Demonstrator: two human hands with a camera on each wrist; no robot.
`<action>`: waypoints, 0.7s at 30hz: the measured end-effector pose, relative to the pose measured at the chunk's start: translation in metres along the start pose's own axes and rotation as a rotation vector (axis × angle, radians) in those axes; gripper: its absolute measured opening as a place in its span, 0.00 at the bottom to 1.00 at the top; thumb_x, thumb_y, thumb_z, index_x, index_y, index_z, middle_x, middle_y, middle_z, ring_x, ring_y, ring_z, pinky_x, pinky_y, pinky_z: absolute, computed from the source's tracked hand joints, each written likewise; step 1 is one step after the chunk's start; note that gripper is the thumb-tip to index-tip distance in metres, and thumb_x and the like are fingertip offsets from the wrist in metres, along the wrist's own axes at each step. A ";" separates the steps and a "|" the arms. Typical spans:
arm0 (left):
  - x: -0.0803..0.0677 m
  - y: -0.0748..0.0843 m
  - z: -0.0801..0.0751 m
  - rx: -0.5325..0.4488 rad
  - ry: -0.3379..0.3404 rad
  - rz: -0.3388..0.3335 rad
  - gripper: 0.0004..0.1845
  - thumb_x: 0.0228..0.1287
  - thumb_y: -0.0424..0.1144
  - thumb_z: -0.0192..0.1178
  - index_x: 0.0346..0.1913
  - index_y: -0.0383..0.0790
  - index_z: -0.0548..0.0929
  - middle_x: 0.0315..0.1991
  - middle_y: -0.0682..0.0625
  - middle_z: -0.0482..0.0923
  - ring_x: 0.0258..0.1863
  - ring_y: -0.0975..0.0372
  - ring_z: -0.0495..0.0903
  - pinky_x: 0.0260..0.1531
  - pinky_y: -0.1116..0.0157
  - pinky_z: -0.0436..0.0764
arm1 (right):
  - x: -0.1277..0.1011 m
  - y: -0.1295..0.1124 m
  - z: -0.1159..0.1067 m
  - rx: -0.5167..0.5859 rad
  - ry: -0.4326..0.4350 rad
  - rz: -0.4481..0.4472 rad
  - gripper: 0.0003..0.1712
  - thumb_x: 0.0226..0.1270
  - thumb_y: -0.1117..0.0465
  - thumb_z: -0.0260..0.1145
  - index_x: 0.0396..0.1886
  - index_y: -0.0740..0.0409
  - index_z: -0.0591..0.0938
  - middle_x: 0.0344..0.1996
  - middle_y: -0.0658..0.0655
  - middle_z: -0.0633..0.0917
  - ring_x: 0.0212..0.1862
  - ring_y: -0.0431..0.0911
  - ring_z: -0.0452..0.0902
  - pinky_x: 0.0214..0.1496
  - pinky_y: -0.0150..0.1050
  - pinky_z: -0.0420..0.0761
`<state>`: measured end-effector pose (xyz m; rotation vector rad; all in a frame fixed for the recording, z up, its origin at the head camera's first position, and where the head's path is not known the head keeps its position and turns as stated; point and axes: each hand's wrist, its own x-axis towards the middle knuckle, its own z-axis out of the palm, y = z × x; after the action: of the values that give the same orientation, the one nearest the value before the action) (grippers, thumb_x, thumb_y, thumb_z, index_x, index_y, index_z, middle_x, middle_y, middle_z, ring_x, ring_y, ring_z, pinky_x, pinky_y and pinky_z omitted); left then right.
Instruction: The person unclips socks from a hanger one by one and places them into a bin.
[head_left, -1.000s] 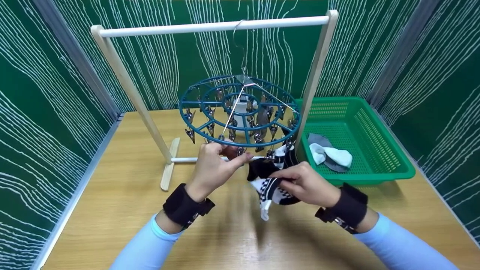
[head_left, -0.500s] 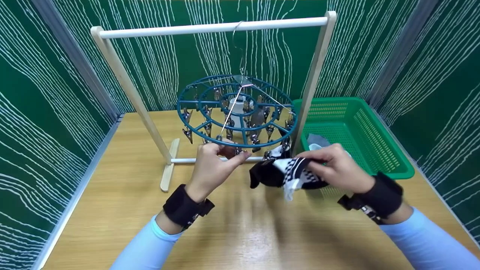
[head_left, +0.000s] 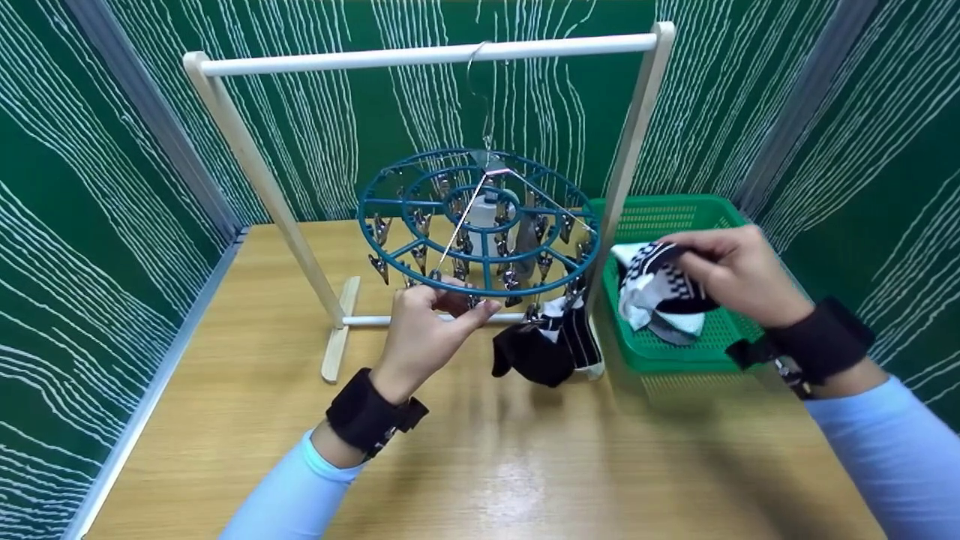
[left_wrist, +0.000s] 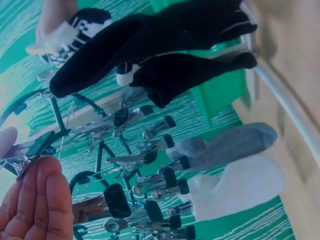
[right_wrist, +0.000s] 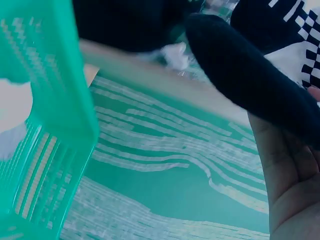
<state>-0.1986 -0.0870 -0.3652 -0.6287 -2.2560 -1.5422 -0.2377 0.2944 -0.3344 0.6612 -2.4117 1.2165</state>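
At the front rim of the round blue clip hanger [head_left: 405, 274], my left hand [head_left: 433, 324] pinches a metal clip [left_wrist: 30, 150] between thumb and fingers. Over at the right, my right hand [head_left: 739, 274] pinches a black-and-white checkered sock [head_left: 646, 281] above the green basket [head_left: 795, 346]. A black sock [head_left: 536, 356] and a striped black sock [head_left: 581, 334] hang from the hanger's front right. A grey sock [left_wrist: 235, 145] and a white sock [left_wrist: 240, 190] hang farther back, clearest in the left wrist view.
The hanger hooks over the white bar [head_left: 360, 58] of a wooden stand, whose right post [head_left: 634, 142] rises beside the basket. Inside the basket lie a white sock [head_left: 686, 322] and a grey sock [head_left: 670, 335], partly covered. Several bare clips dangle from the rings.
My right hand has carried the checkered sock rightward and up, from before the hanging black sock to over the basket. The left hand stays on its clip; the hanger swings slightly.
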 end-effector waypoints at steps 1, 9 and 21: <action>0.000 0.000 0.000 0.004 0.001 -0.002 0.09 0.66 0.38 0.79 0.36 0.35 0.91 0.31 0.46 0.90 0.29 0.61 0.83 0.33 0.69 0.82 | 0.003 0.004 -0.003 -0.023 0.000 0.019 0.12 0.70 0.79 0.67 0.47 0.69 0.92 0.34 0.40 0.92 0.31 0.28 0.86 0.32 0.22 0.85; 0.001 0.002 0.000 0.011 0.000 0.004 0.09 0.66 0.38 0.79 0.38 0.35 0.92 0.33 0.46 0.91 0.29 0.61 0.85 0.34 0.70 0.84 | 0.023 0.033 -0.016 -0.186 -0.018 0.063 0.11 0.74 0.72 0.67 0.49 0.69 0.92 0.40 0.71 0.92 0.30 0.23 0.78 0.30 0.18 0.77; 0.002 0.003 0.001 0.026 0.010 0.036 0.08 0.66 0.38 0.79 0.37 0.35 0.92 0.33 0.45 0.92 0.29 0.58 0.88 0.34 0.68 0.86 | 0.051 0.087 -0.004 -0.421 -0.203 0.179 0.15 0.80 0.69 0.62 0.56 0.75 0.88 0.43 0.76 0.90 0.30 0.53 0.82 0.31 0.38 0.78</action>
<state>-0.1985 -0.0851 -0.3625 -0.6496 -2.2415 -1.4942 -0.3278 0.3307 -0.3624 0.4645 -2.8254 0.6854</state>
